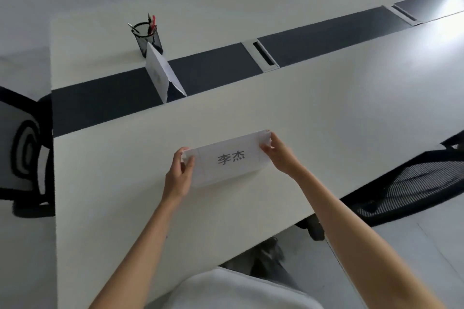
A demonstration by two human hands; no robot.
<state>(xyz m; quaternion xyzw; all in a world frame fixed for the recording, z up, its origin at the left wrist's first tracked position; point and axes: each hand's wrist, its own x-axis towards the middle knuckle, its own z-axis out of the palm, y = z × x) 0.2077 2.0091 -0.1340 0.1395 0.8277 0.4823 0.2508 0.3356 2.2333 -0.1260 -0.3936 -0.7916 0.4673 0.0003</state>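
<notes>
The far side of the folded name card (227, 159) is hidden. The left hand (179, 173) and right hand (278, 152) each pinch one end of it above the table (326, 113).

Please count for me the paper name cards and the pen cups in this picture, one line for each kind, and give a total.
Paper name cards: 2, the held card between left hand and right hand, and the standing card on the dark strip
Mesh pen cup: 1
Total: 3
</notes>
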